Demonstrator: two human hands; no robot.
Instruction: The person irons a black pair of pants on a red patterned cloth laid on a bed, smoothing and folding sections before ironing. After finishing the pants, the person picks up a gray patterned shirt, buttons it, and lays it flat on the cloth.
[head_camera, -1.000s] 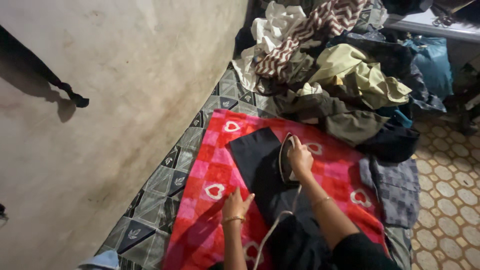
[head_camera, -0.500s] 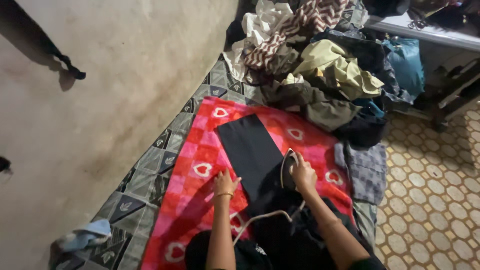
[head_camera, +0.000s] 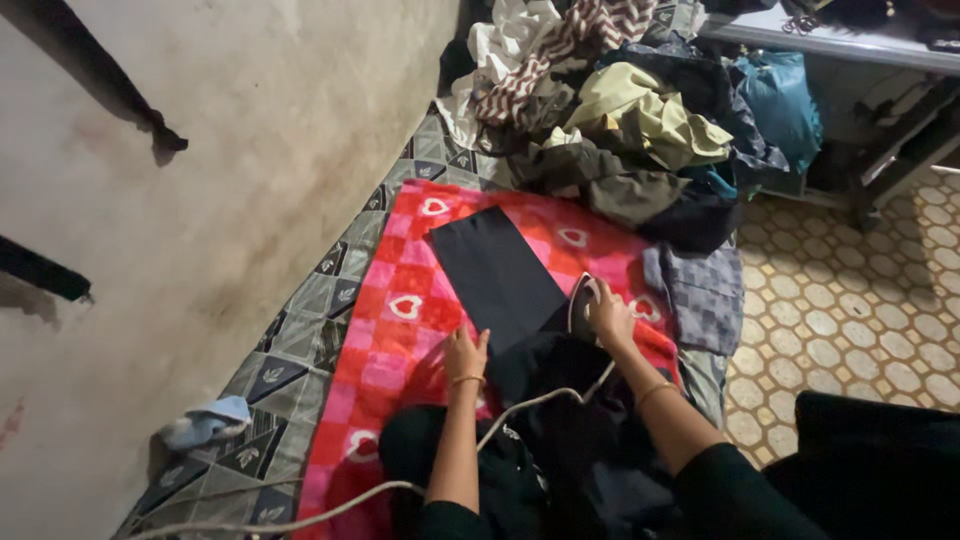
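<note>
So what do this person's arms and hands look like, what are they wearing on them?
Both forearms are bare. The left hand has a thin gold bangle at its wrist, and the right hand has a similar gold bangle further up the forearm. A black sleeve covers the right upper arm. No rings can be made out.

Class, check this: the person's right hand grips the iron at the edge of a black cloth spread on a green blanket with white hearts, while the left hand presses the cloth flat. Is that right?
Not quite. The blanket is red and pink, not green, as the head view shows. The rest stands: the right hand grips the iron at the black cloth, and the left hand presses it flat.
</note>
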